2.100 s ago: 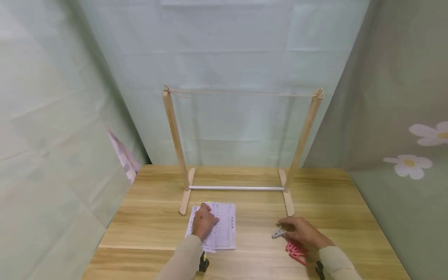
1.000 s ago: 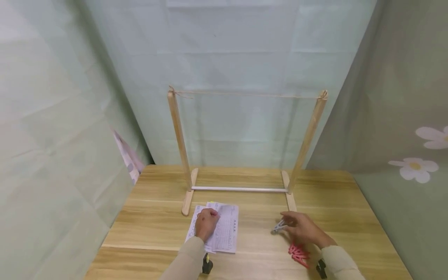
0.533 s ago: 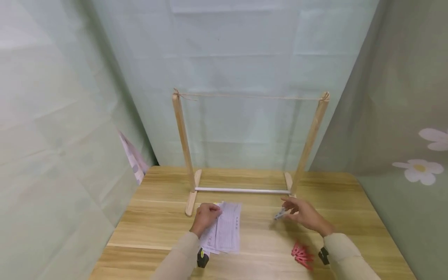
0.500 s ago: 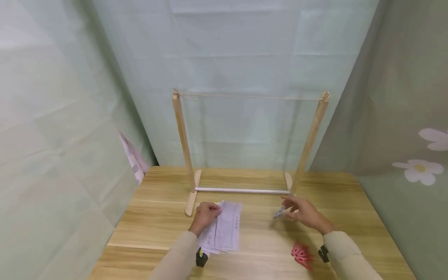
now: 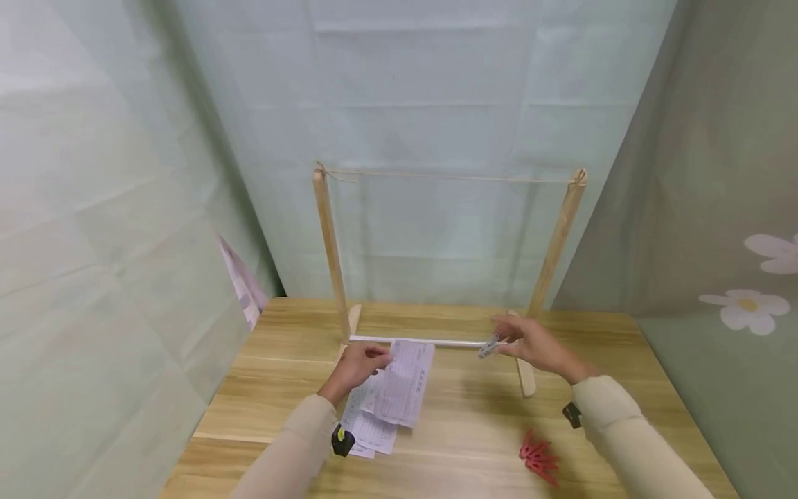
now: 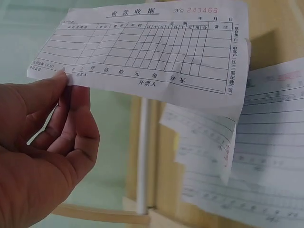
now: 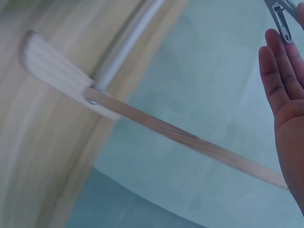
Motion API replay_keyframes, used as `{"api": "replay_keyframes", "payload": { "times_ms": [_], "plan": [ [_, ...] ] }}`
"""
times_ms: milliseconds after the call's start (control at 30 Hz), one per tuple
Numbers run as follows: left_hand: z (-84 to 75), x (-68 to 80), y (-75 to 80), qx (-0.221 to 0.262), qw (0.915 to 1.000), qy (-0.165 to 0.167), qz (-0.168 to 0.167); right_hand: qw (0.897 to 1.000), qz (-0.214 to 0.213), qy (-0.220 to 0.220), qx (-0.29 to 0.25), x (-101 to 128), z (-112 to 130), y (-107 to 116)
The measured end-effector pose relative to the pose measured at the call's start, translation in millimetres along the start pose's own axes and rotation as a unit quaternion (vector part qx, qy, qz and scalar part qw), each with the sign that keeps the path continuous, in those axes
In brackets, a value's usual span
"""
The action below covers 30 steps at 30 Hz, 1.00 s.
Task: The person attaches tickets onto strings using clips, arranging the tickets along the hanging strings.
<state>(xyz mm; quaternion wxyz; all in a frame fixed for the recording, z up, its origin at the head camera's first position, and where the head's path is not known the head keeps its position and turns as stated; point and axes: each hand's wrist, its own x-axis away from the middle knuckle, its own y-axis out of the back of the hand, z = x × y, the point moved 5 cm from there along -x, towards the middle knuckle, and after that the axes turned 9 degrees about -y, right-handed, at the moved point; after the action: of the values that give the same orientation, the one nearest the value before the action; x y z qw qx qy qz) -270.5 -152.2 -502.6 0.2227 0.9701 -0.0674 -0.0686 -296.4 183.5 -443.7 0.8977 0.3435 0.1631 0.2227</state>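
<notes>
My left hand point(image 5: 355, 366) pinches a printed receipt slip point(image 5: 404, 380) by its edge and holds it lifted off the table; in the left wrist view the thumb and fingers point(image 6: 66, 102) grip the slip point(image 6: 147, 52). More slips point(image 5: 368, 433) lie under it on the wooden table point(image 5: 449, 416). My right hand point(image 5: 526, 343) holds a pale grey clothespin point(image 5: 488, 346) by its end, raised near the rack's white lower bar point(image 5: 418, 340); the pin point(image 7: 280, 16) shows at the top of the right wrist view.
A wooden rack stands at the table's back, two posts point(image 5: 330, 253) with a string point(image 5: 449, 177) tied between their tops. A heap of red clothespins point(image 5: 537, 457) lies at the front right. Green cloth hangs behind and on both sides.
My left hand has lifted the top slip off the pile. My right hand has risen from the table with the grey clothespin, away from the red pins toward the rack.
</notes>
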Motion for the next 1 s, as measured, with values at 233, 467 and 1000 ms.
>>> {"api": "replay_keyframes", "payload": {
  "times_ms": [233, 467, 1000],
  "plan": [
    [-18.2, -6.9, 14.3, 0.036, 0.9993, -0.005, -0.002, 1.000, 0.016, -0.004, 0.015, -15.2, 18.7, 16.3],
    [-32.9, -14.8, 33.6, 0.029, 0.9996, -0.005, 0.000, 0.999, 0.003, 0.026, 0.031, -29.6, 38.3, 27.4],
    [-70.8, -33.6, 82.6, 0.012, 0.9992, -0.032, -0.021, 0.993, -0.007, 0.088, 0.075, -65.6, 92.1, 50.7]
  ]
}}
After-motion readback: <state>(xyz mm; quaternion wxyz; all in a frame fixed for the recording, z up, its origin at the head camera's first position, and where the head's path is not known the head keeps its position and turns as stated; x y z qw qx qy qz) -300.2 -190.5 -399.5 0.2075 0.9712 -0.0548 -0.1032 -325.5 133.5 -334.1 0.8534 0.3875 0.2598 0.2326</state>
